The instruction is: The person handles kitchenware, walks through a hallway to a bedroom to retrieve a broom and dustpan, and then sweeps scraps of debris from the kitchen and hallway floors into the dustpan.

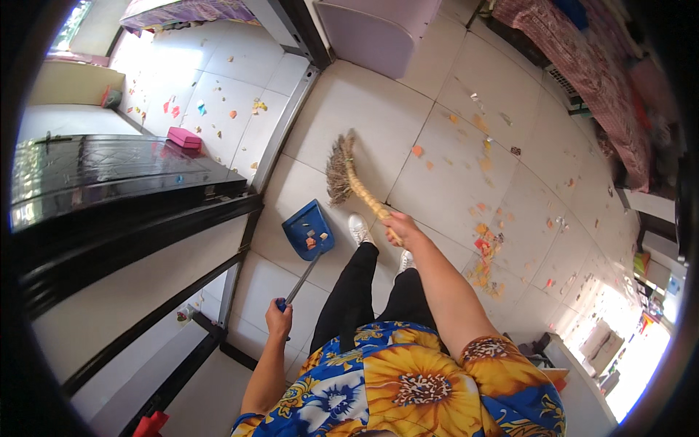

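My right hand (400, 228) grips the bound straw handle of a short hand broom (341, 169), whose bristles point to the left over the tiled floor, ahead of my white shoe. The long metal handle of a blue plastic dustpan (306, 224) is in my left hand (279, 318). A few small scraps lie in the pan, which is to the left of the bristles, with a gap between them. Scattered paper scraps (486, 246) lie on the tiles to the right, thickest beside my right forearm.
A black door (109, 180) stands open at the left, with a metal threshold (281, 131) beside it. More scraps and a pink box (184, 137) lie beyond it. A pale purple panel (371, 33) stands ahead; a cloth-covered piece of furniture (584, 71) is at the upper right.
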`<move>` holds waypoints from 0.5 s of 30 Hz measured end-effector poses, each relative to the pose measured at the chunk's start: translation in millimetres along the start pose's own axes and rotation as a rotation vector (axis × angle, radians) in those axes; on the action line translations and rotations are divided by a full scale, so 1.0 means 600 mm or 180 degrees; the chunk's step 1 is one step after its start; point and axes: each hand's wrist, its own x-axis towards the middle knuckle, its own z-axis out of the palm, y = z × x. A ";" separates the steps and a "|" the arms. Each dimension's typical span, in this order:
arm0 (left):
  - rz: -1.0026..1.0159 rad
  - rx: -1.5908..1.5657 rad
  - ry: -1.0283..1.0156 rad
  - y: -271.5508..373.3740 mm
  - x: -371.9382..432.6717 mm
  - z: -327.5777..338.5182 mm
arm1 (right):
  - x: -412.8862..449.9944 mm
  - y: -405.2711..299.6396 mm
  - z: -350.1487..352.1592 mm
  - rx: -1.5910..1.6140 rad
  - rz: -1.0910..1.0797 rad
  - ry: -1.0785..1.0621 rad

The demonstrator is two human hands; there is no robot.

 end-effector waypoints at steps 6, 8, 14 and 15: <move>-0.0329 0.0062 -0.0463 -0.004 0.029 -0.010 | -0.131 0.055 -0.106 0.0039 -0.0341 0.1048; -0.0257 0.0053 -0.0461 0.013 0.032 -0.012 | -0.163 0.062 -0.096 0.0329 -0.0425 0.1235; -0.0177 0.0160 -0.0477 0.060 0.041 -0.013 | -0.158 0.060 -0.063 0.0579 -0.0760 0.0820; -0.0196 0.0295 -0.0407 0.074 0.041 -0.010 | -0.141 0.055 -0.064 0.0505 -0.0774 0.0674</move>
